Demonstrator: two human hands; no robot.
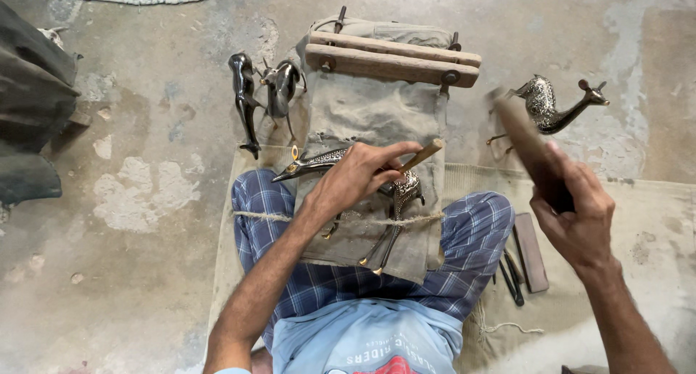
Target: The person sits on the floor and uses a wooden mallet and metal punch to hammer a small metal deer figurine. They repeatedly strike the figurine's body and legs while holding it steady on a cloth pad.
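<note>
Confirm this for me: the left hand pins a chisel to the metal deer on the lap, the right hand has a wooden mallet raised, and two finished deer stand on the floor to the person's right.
One detail is wrong. The head view shows only one patterned deer on the floor to the right; two dark deer lie to the left. The rest holds: the left hand pins a chisel to the lap deer, and the right hand has the wooden mallet raised.
</note>
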